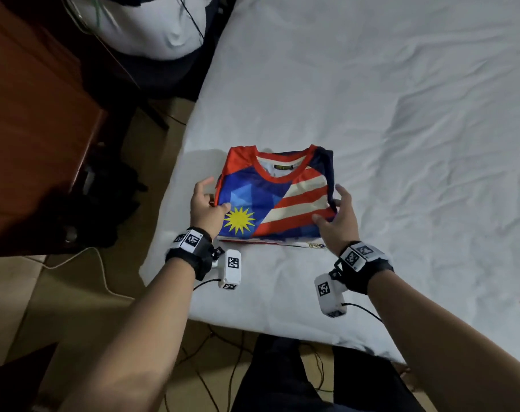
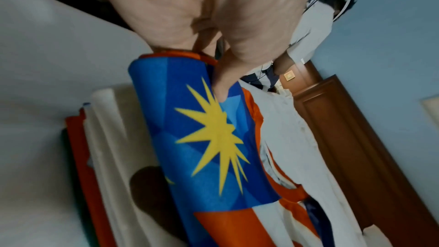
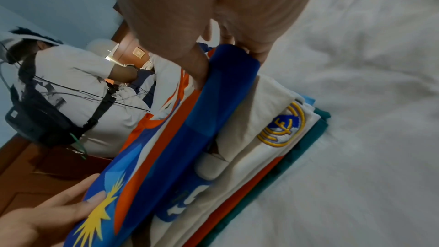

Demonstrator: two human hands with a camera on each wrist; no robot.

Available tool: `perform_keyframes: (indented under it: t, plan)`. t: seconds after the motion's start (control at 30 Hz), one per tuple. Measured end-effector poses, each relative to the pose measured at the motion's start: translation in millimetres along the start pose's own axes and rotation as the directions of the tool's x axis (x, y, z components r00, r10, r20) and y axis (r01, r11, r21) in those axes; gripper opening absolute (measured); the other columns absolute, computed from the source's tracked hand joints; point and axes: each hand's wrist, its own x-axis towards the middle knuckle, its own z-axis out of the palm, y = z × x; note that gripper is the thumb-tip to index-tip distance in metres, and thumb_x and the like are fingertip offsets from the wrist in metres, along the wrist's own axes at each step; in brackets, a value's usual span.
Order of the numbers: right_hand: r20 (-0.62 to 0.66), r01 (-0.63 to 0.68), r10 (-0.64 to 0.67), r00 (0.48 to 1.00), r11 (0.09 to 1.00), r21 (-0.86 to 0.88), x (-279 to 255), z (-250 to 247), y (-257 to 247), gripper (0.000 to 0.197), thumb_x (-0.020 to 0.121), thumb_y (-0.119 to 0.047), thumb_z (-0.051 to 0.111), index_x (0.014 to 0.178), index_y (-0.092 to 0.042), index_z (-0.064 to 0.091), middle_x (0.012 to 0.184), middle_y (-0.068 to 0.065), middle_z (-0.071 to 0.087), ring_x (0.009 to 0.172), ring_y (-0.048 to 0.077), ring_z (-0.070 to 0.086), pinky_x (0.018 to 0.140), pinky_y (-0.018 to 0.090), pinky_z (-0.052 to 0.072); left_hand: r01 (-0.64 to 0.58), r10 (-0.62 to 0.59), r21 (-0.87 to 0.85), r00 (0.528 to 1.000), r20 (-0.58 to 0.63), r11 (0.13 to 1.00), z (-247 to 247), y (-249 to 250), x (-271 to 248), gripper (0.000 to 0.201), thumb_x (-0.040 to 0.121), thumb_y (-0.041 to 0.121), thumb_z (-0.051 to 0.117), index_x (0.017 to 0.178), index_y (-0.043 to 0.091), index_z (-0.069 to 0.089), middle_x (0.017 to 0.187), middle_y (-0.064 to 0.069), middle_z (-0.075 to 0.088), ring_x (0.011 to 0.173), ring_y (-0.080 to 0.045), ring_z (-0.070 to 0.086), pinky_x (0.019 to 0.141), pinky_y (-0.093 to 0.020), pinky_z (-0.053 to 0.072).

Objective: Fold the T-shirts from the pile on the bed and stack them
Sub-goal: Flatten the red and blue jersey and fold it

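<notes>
T-shirt (image 1: 275, 194): collar away, folded flat

You stand at the near corner of the bed (image 1: 371, 84). The folded T-shirt (image 1: 270, 197) lies on top of the stack of folded shirts (image 3: 273, 138), and the stack sits on the bed close to its left edge. Your left hand (image 1: 205, 206) is at the shirt's left side. Your right hand (image 1: 339, 221) is at its right side. The wooden cabinet (image 1: 30, 129) stands on the floor to the left of the bed. A cable (image 1: 101, 275) lies on the floor between the cabinet and you.
</notes>
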Motion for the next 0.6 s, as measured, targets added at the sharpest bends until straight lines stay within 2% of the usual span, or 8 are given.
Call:
perform_keyframes:
  t: [0.07, 0.17, 0.27, 0.33, 0.4, 0.5, 0.53, 0.6]
  plan:
    - [-0.019, 0.013, -0.013, 1.0, 1.0, -0.002, -2, 5, 1, 0.077, 0.09, 0.0, 0.064, 0.153, -0.025, 0.029, 0.131, -0.002, 0.055, 0.109, 0.017, 0.06, 0.09, 0.03, 0.051, -0.01, 0.01, 0.001, 1.0, -0.015, 1.0, -3, -3, 5, 0.069, 0.08, -0.011, 0.071, 0.136, 0.025, 0.054, 0.096, -0.009, 0.06, 0.077, -0.016, 0.066, 0.066, -0.019, 0.055]
    - [-0.029, -0.004, 0.003, 1.0, 1.0, -0.03, -5, 13, 10, 0.075, 0.09, -0.003, 0.065, 0.152, -0.027, 0.03, 0.141, 0.003, 0.054, 0.122, 0.025, 0.059, 0.102, 0.045, 0.052, 0.054, -0.058, 0.074, 0.997, 0.053, 0.996, -5, -11, 8, 0.065, 0.081, -0.009, 0.072, 0.137, 0.02, 0.054, 0.102, -0.014, 0.065, 0.08, -0.02, 0.069, 0.07, -0.025, 0.057]
    - [-0.041, -0.018, 0.016, 0.999, 0.999, -0.044, -4, 17, 14, 0.074, 0.091, -0.003, 0.064, 0.152, -0.027, 0.03, 0.145, 0.005, 0.051, 0.128, 0.027, 0.054, 0.105, 0.047, 0.05, 0.051, -0.074, 0.19, 0.99, 0.117, 0.981, -6, -8, 11, 0.06, 0.082, -0.004, 0.073, 0.134, 0.017, 0.054, 0.103, -0.014, 0.069, 0.084, -0.025, 0.07, 0.076, -0.034, 0.059]
    - [-0.039, -0.012, 0.009, 0.999, 0.998, -0.062, 0, 19, 15, 0.074, 0.092, -0.001, 0.062, 0.153, -0.027, 0.029, 0.147, 0.005, 0.048, 0.13, 0.027, 0.052, 0.106, 0.044, 0.049, 0.016, -0.051, 0.297, 0.992, 0.112, 0.955, -5, 2, 17, 0.054, 0.084, 0.009, 0.075, 0.133, 0.019, 0.054, 0.106, -0.009, 0.068, 0.087, -0.025, 0.066, 0.078, -0.032, 0.053]
    - [-0.035, -0.011, 0.008, 0.999, 0.996, -0.085, 2, 19, 15, 0.075, 0.092, 0.002, 0.061, 0.154, -0.026, 0.028, 0.148, 0.005, 0.046, 0.132, 0.025, 0.05, 0.103, 0.036, 0.046, -0.038, 0.007, 0.426, 0.997, 0.076, 0.904, 0, 13, 28, 0.047, 0.089, 0.03, 0.071, 0.131, 0.017, 0.056, 0.116, -0.009, 0.062, 0.099, -0.029, 0.063, 0.086, -0.033, 0.049]
    - [-0.026, -0.009, 0.006, 1.0, 0.992, -0.123, 3, 20, 15, 0.074, 0.093, 0.004, 0.059, 0.155, -0.022, 0.028, 0.151, 0.006, 0.041, 0.135, 0.023, 0.044, 0.097, 0.026, 0.037, -0.074, 0.032, 0.539, 0.996, 0.087, 0.839, 12, 26, 50, 0.044, 0.089, 0.056, 0.061, 0.111, 0.019, 0.064, 0.114, -0.011, 0.063, 0.101, -0.034, 0.063, 0.086, -0.038, 0.051]
    - [-0.028, -0.009, 0.006, 1.0, 0.992, -0.125, 3, 20, 16, 0.074, 0.093, 0.005, 0.059, 0.155, -0.022, 0.028, 0.151, 0.006, 0.04, 0.135, 0.022, 0.044, 0.096, 0.025, 0.036, -0.086, 0.038, 0.554, 0.995, 0.097, 0.828, 16, 29, 56, 0.041, 0.089, 0.057, 0.059, 0.103, 0.018, 0.064, 0.11, -0.01, 0.065, 0.097, -0.035, 0.063, 0.081, -0.038, 0.05]
    - [-0.03, -0.002, -0.002, 1.0, 0.992, -0.127, 4, 19, 18, 0.074, 0.093, 0.005, 0.059, 0.155, -0.022, 0.028, 0.15, 0.005, 0.041, 0.134, 0.022, 0.045, 0.093, 0.022, 0.038, -0.105, 0.071, 0.57, 0.994, 0.083, 0.815, 21, 34, 67, 0.028, 0.094, 0.045, 0.057, 0.092, 0.017, 0.06, 0.103, -0.011, 0.067, 0.092, -0.036, 0.061, 0.072, -0.035, 0.044]
